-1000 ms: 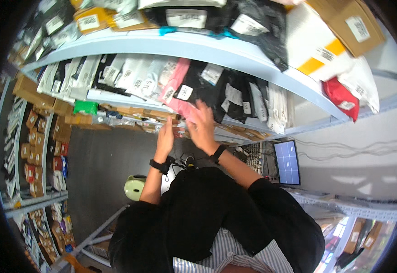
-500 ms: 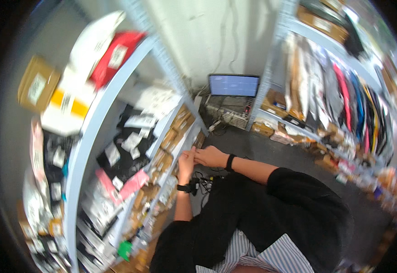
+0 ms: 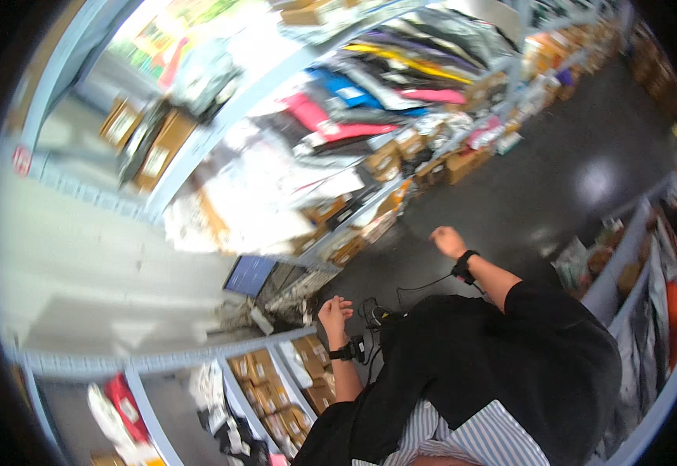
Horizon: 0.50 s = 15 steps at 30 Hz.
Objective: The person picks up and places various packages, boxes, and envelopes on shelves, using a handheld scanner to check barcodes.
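My left hand [image 3: 336,317] is raised in front of my body, near the end of the lower shelves. Its fingers are spread and hold nothing, and a black band with a small device [image 3: 347,350] circles that wrist. Farther to the right, my right hand [image 3: 449,241] hangs over the dark floor, apart from everything. Its fingers are loosely curled, with nothing seen in them. A black strap [image 3: 464,265] sits on the right wrist, with a thin cable running from it.
A shelf rack ahead holds bagged parcels [image 3: 346,124] and small cartons [image 3: 385,161]. Cardboard boxes [image 3: 265,378] fill shelves at lower left. A laptop [image 3: 249,275] stands in the corner near cables [image 3: 373,311]. More racking [image 3: 626,256] stands at right, beside the dark floor [image 3: 501,198].
The view has swung to the right, bringing the parcel rack across the front. My hands, which were together by the left shelves, are now apart.
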Each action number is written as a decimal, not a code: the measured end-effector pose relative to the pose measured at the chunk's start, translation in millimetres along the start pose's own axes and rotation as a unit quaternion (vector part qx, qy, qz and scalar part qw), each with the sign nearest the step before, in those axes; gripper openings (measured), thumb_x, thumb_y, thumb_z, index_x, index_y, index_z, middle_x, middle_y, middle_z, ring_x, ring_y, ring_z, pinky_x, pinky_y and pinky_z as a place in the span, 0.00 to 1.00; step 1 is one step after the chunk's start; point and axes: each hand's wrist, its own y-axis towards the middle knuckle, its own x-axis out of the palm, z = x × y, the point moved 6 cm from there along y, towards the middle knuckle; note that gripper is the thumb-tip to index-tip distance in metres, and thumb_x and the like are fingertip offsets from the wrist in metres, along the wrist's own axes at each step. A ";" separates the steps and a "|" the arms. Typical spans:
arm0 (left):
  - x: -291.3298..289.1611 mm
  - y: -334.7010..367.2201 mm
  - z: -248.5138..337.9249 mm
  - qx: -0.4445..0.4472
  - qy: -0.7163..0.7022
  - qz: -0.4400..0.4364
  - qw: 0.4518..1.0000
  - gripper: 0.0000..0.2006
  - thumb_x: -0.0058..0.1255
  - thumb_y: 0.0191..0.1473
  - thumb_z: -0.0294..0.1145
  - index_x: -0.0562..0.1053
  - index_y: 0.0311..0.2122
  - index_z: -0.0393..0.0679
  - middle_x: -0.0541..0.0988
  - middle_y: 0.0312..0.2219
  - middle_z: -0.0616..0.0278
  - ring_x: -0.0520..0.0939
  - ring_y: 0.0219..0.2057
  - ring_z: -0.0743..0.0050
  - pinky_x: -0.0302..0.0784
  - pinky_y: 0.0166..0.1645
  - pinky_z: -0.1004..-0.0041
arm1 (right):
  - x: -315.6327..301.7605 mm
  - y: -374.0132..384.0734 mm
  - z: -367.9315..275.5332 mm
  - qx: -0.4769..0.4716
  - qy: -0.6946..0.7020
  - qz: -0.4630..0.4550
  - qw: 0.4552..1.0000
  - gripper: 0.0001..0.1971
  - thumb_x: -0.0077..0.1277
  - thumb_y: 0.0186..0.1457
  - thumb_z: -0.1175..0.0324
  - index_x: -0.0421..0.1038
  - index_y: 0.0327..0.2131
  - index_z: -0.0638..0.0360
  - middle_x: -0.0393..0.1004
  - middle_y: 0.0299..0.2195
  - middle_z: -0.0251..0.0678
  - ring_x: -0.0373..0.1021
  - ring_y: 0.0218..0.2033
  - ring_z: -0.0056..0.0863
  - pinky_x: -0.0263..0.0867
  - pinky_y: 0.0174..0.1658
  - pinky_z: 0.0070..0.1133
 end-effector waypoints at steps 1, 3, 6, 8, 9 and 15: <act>41.1 13.1 3.8 0.000 0.003 -0.021 1.000 0.14 0.46 0.59 0.36 0.73 0.32 0.33 0.79 0.22 0.55 0.78 0.17 0.75 0.74 0.22 0.76 | -74.4 20.8 41.4 -0.019 -0.048 0.123 0.991 0.17 0.43 0.55 0.59 0.74 0.29 0.65 0.76 0.27 0.49 0.72 0.34 0.47 0.66 0.39 0.34; 104.8 42.3 8.7 0.015 0.019 -0.073 0.997 0.13 0.47 0.59 0.36 0.73 0.31 0.34 0.79 0.22 0.56 0.77 0.17 0.77 0.73 0.21 0.79 | -175.2 20.4 105.5 0.097 -0.001 0.259 0.961 0.17 0.42 0.55 0.59 0.74 0.32 0.65 0.76 0.30 0.50 0.72 0.37 0.46 0.66 0.41 0.33; 184.5 80.8 37.0 0.023 0.041 -0.128 0.991 0.13 0.47 0.59 0.36 0.73 0.32 0.34 0.79 0.22 0.57 0.77 0.18 0.77 0.73 0.23 0.78 | -244.3 5.5 201.0 0.253 0.049 0.327 0.909 0.19 0.41 0.53 0.59 0.75 0.35 0.65 0.76 0.34 0.50 0.72 0.40 0.46 0.64 0.44 0.33; 248.8 102.7 55.4 0.039 0.058 -0.160 0.985 0.13 0.46 0.59 0.36 0.74 0.32 0.34 0.79 0.22 0.57 0.78 0.20 0.76 0.74 0.24 0.77 | -289.4 10.0 237.7 0.304 0.072 0.366 0.877 0.20 0.40 0.53 0.57 0.74 0.34 0.66 0.76 0.33 0.49 0.72 0.40 0.47 0.64 0.45 0.33; 275.4 115.0 62.5 0.041 0.059 -0.172 0.982 0.13 0.46 0.59 0.36 0.74 0.32 0.34 0.79 0.22 0.57 0.78 0.20 0.76 0.74 0.24 0.77 | -300.4 23.1 254.7 0.306 0.075 0.377 0.871 0.20 0.40 0.53 0.57 0.74 0.34 0.66 0.76 0.33 0.49 0.72 0.40 0.47 0.64 0.45 0.33; 423.0 186.1 101.2 0.040 0.111 -0.246 0.962 0.11 0.43 0.58 0.31 0.72 0.30 0.33 0.79 0.24 0.53 0.79 0.21 0.72 0.74 0.26 0.75 | -328.0 111.2 211.4 0.124 0.098 0.331 0.930 0.21 0.35 0.62 0.59 0.66 0.20 0.63 0.63 0.13 0.31 0.65 0.16 0.24 0.61 0.22 0.24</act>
